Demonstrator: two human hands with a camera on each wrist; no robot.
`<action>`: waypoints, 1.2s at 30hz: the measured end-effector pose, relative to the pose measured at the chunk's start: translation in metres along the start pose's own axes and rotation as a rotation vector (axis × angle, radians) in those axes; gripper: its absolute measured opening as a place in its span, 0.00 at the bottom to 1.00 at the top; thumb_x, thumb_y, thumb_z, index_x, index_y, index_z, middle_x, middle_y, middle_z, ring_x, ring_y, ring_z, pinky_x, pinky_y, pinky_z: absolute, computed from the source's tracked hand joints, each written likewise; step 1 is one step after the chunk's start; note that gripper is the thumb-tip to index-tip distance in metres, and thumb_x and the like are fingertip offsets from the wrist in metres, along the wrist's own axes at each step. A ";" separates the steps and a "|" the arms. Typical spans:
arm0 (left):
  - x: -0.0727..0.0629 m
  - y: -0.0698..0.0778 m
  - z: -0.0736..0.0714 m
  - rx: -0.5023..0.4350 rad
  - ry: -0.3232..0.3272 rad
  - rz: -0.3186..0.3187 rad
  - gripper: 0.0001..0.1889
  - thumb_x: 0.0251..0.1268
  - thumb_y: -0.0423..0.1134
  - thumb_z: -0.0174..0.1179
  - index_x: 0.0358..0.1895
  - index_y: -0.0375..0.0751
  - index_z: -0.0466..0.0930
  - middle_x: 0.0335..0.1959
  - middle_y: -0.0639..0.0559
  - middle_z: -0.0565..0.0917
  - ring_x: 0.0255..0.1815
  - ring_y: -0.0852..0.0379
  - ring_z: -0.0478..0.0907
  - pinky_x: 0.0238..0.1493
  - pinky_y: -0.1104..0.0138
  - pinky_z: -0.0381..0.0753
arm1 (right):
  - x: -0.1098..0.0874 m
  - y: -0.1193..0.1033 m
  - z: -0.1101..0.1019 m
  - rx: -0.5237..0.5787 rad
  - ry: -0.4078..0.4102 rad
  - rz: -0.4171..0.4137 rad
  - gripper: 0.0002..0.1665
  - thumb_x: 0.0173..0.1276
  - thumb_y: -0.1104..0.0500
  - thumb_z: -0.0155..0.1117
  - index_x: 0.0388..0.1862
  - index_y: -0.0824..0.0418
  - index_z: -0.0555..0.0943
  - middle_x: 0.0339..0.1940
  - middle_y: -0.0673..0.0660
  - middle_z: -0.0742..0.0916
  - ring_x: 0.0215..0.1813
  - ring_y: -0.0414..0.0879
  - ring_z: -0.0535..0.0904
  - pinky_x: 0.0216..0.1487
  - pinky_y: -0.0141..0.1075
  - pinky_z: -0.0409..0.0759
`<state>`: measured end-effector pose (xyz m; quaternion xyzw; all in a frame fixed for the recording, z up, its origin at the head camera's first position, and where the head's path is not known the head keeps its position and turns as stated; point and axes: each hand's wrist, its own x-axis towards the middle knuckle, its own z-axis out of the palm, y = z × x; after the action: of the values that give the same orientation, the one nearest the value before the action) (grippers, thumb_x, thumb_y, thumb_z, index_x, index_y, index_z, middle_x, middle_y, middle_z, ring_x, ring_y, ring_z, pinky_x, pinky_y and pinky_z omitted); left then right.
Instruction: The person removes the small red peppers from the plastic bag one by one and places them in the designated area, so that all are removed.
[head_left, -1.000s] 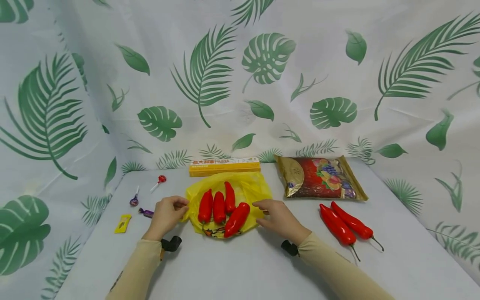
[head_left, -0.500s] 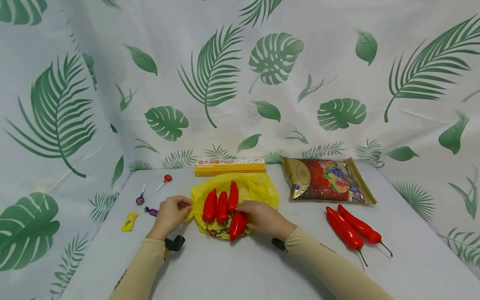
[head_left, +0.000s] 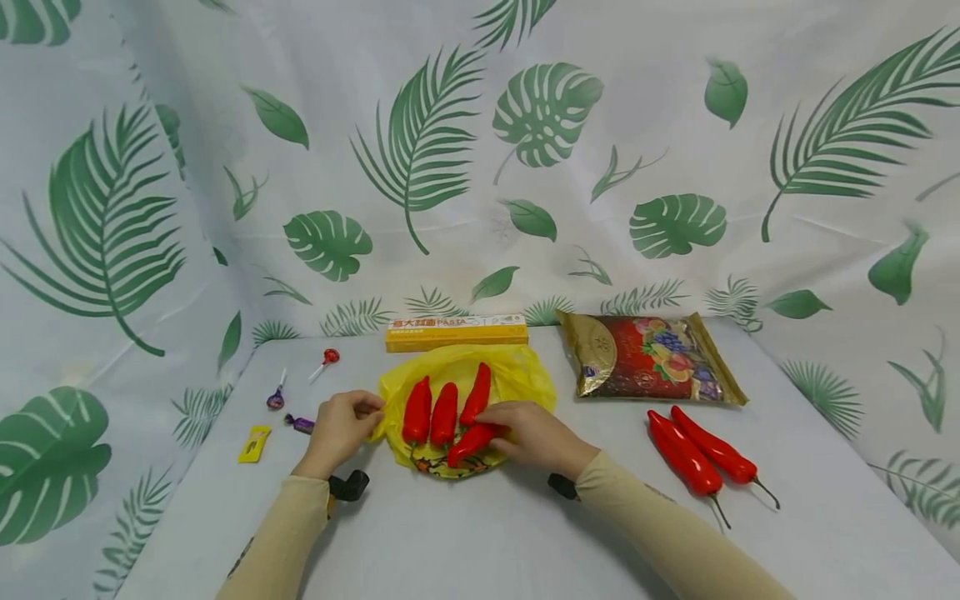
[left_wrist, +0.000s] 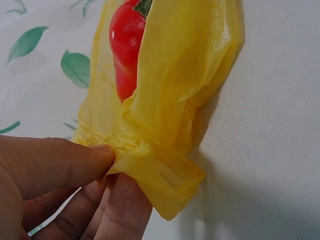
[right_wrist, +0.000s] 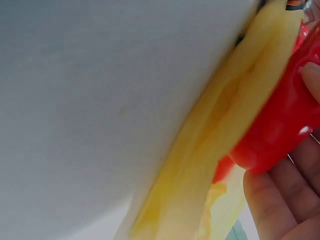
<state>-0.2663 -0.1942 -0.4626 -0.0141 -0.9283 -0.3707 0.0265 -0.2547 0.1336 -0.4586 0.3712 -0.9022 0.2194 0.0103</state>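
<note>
A yellow plastic bag (head_left: 525, 377) lies spread in the middle of the table, with red chili peppers on it. My left hand (head_left: 341, 429) pinches the bag's left edge; in the left wrist view the gathered film (left_wrist: 145, 155) sits between thumb and fingers. With my right hand (head_left: 538, 437) I hold the front-right red chili pepper (head_left: 471, 445), fingers on one side and thumb on the other, as the right wrist view shows on its red body (right_wrist: 282, 120). Three more lie beside it: a left pepper (head_left: 417, 412), a middle pepper (head_left: 444, 415) and a right pepper (head_left: 477, 392).
Behind the bag stands a pasta box (head_left: 457, 336). A red and gold packet (head_left: 648, 358) lies at the back right, with two loose red chili peppers (head_left: 686, 458) in front. To the left are two lollipops (head_left: 276, 397), a purple candy (head_left: 302, 424) and a yellow packet (head_left: 254, 443).
My right hand has gone from the bag's right edge onto the front-right pepper and turned it flatter. The pepper behind it now leans right. My left hand keeps its pinch.
</note>
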 end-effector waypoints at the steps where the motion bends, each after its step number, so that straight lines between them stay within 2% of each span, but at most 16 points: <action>1: 0.000 0.000 0.000 -0.001 -0.001 -0.002 0.06 0.68 0.35 0.68 0.45 0.39 0.89 0.37 0.47 0.90 0.32 0.57 0.81 0.33 0.70 0.82 | -0.003 0.000 -0.002 0.009 0.011 0.011 0.24 0.70 0.58 0.71 0.64 0.59 0.84 0.62 0.57 0.89 0.64 0.52 0.85 0.67 0.49 0.82; 5: -0.002 0.002 -0.001 0.001 -0.005 -0.005 0.07 0.68 0.36 0.68 0.46 0.39 0.88 0.38 0.47 0.90 0.33 0.57 0.81 0.35 0.68 0.83 | -0.016 0.000 -0.010 0.029 0.070 0.046 0.24 0.70 0.57 0.72 0.64 0.59 0.84 0.59 0.56 0.90 0.62 0.51 0.86 0.64 0.48 0.83; 11: -0.004 0.001 -0.003 0.007 -0.010 -0.023 0.08 0.69 0.36 0.67 0.47 0.39 0.88 0.39 0.46 0.90 0.34 0.56 0.80 0.36 0.67 0.84 | -0.039 0.005 -0.024 -0.016 0.174 0.098 0.24 0.68 0.54 0.74 0.61 0.60 0.85 0.54 0.55 0.92 0.54 0.48 0.88 0.57 0.46 0.87; 15: -0.005 0.002 -0.004 0.010 -0.020 -0.039 0.08 0.69 0.36 0.67 0.48 0.39 0.88 0.40 0.46 0.89 0.34 0.55 0.80 0.36 0.67 0.84 | -0.058 0.011 -0.030 -0.035 0.214 0.194 0.25 0.65 0.52 0.77 0.60 0.58 0.87 0.47 0.52 0.93 0.42 0.42 0.84 0.46 0.37 0.87; 20: -0.007 0.004 -0.004 0.010 -0.026 -0.039 0.09 0.69 0.36 0.67 0.48 0.39 0.88 0.40 0.46 0.89 0.34 0.55 0.80 0.37 0.67 0.84 | -0.082 0.019 -0.037 -0.031 0.215 0.345 0.25 0.63 0.52 0.78 0.59 0.56 0.87 0.41 0.50 0.92 0.33 0.37 0.76 0.37 0.28 0.79; 28: -0.007 0.006 -0.001 0.005 -0.018 -0.027 0.09 0.69 0.35 0.67 0.48 0.38 0.88 0.40 0.45 0.90 0.33 0.56 0.80 0.36 0.67 0.84 | -0.120 0.027 -0.052 -0.075 0.193 0.527 0.24 0.63 0.54 0.78 0.57 0.62 0.88 0.34 0.51 0.91 0.32 0.41 0.76 0.35 0.32 0.76; 32: -0.006 0.008 0.001 0.005 -0.026 -0.025 0.09 0.69 0.34 0.67 0.48 0.38 0.88 0.40 0.45 0.89 0.33 0.55 0.80 0.36 0.67 0.85 | -0.136 0.030 -0.057 -0.103 0.175 0.578 0.24 0.62 0.55 0.79 0.54 0.65 0.88 0.34 0.53 0.91 0.31 0.41 0.77 0.36 0.36 0.81; 36: -0.006 0.012 0.002 0.005 -0.038 -0.029 0.09 0.69 0.34 0.66 0.49 0.38 0.88 0.40 0.45 0.89 0.34 0.55 0.79 0.37 0.67 0.85 | -0.149 0.032 -0.062 -0.146 0.170 0.623 0.24 0.61 0.54 0.79 0.52 0.66 0.88 0.38 0.59 0.92 0.33 0.44 0.79 0.41 0.44 0.87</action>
<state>-0.2594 -0.1843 -0.4563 -0.0078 -0.9297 -0.3682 0.0036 -0.1769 0.2776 -0.4422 0.0563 -0.9816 0.1771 0.0444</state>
